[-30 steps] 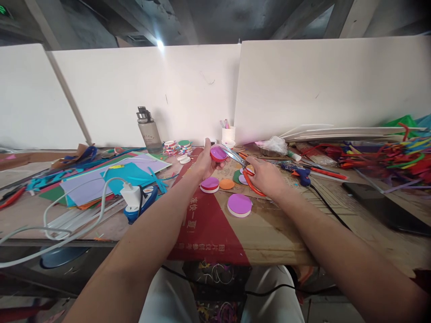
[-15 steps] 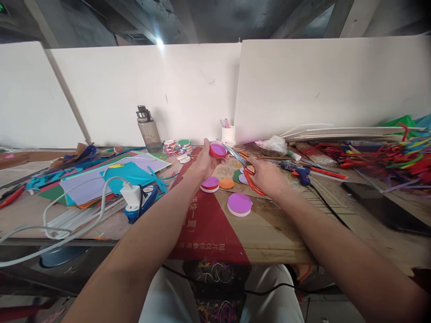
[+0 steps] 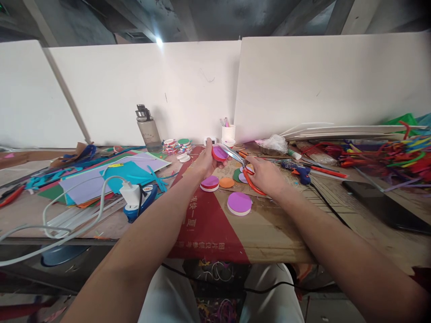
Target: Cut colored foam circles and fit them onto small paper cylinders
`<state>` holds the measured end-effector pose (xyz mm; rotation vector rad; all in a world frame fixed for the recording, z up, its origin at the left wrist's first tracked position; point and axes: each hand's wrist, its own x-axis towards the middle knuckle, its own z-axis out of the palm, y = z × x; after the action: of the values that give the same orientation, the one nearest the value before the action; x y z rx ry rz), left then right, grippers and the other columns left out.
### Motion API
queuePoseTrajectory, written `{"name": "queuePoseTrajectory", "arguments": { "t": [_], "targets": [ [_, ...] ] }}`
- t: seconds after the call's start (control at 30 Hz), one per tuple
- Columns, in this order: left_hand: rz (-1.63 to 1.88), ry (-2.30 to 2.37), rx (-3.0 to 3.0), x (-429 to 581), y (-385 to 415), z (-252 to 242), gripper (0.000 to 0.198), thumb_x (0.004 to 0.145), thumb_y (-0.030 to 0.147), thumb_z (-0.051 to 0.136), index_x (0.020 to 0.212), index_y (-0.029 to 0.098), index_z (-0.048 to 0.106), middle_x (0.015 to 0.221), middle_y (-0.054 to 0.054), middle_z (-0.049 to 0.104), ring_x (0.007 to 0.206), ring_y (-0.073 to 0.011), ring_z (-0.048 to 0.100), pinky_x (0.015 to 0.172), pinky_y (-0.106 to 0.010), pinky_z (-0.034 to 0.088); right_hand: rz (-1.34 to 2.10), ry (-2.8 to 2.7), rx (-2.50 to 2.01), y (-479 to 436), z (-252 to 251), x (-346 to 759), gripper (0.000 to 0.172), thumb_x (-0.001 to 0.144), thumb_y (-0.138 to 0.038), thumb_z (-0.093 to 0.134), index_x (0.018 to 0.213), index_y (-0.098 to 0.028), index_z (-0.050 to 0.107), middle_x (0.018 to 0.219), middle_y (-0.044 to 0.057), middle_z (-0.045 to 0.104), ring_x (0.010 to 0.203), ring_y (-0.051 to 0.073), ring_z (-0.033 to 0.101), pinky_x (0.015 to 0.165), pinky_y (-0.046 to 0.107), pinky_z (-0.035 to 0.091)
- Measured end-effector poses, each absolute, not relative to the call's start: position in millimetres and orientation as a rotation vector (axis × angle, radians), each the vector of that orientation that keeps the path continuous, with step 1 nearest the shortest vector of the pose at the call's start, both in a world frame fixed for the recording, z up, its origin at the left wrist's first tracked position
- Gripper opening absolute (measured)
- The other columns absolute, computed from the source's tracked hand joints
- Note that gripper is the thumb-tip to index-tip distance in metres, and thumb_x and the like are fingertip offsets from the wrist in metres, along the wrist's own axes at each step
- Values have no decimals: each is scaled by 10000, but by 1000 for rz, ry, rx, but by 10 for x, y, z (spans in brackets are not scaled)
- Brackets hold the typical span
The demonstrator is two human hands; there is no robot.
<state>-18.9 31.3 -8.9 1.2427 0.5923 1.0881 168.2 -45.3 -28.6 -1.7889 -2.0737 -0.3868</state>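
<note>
My left hand (image 3: pixel 204 162) is closed on a small round disc (image 3: pixel 219 153), purple on its face with a red rim, held up above the table. My right hand (image 3: pixel 266 176) grips red-handled scissors (image 3: pixel 243 168), whose metal blades point left and meet the disc's right edge. Under my hands lie a second purple-and-red disc (image 3: pixel 209 183), a larger purple disc with a white rim (image 3: pixel 239 203), an orange disc (image 3: pixel 226 182) and green and pale cut-outs, all on a brown and red cardboard sheet (image 3: pixel 215 224).
Coloured paper sheets (image 3: pixel 111 176), a white charger with cable (image 3: pixel 131 194) and a blue glue gun lie at left. A grey water bottle (image 3: pixel 147 130) and a white pen cup (image 3: pixel 228 133) stand by the white back boards. Pipe cleaners (image 3: pixel 387 157) and a dark phone (image 3: pixel 384 202) are at right.
The scene barely changes. The disc in my left hand tilts slightly while the scissor blades stay at its edge; the view shifts up a little.
</note>
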Motion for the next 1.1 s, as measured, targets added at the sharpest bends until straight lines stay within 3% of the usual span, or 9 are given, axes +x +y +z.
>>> {"name": "queuePoseTrajectory", "arguments": {
  "t": [0.3, 0.43, 0.63, 0.83, 1.1],
  "targets": [
    [1035, 640, 1184, -259, 405, -75, 834, 854, 810, 180, 858, 123, 652, 612, -105, 660, 404, -122, 521, 376, -228, 301, -421, -2099, -1811, -458, -267, 1678, 420, 905, -258, 476, 1303, -196, 592, 1002, 119, 760, 864, 275, 686, 667, 308, 409],
    [1086, 633, 1142, -225, 383, -80, 843, 856, 806, 176, 894, 115, 658, 638, -107, 674, 470, -141, 591, 413, -231, 356, -415, -2088, -1835, -453, -258, 1666, 362, 915, -265, 462, 1229, -189, 626, 983, 120, 761, 858, 267, 688, 674, 303, 414],
    [1192, 570, 1147, -171, 332, -109, 749, 878, 769, 267, 881, 120, 640, 643, -89, 667, 508, -131, 599, 472, -232, 409, -378, -2062, -1825, -461, -271, 1667, 366, 934, -298, 455, 1249, -188, 606, 1041, 131, 739, 897, 276, 677, 697, 314, 430],
    [1035, 584, 1203, -173, 371, -175, 759, 879, 775, 248, 877, 121, 633, 649, -91, 658, 484, -134, 586, 449, -238, 412, -318, -2040, -1831, -480, -255, 1676, 444, 919, -321, 488, 1346, -211, 544, 1170, 144, 669, 972, 281, 650, 739, 321, 452],
    [973, 599, 1178, -199, 364, -96, 790, 864, 800, 200, 830, 133, 621, 576, -76, 629, 407, -125, 545, 371, -217, 335, -325, -2089, -1830, -457, -239, 1676, 421, 907, -284, 509, 1318, -202, 557, 1148, 122, 710, 997, 283, 658, 752, 318, 443]
  ]
}}
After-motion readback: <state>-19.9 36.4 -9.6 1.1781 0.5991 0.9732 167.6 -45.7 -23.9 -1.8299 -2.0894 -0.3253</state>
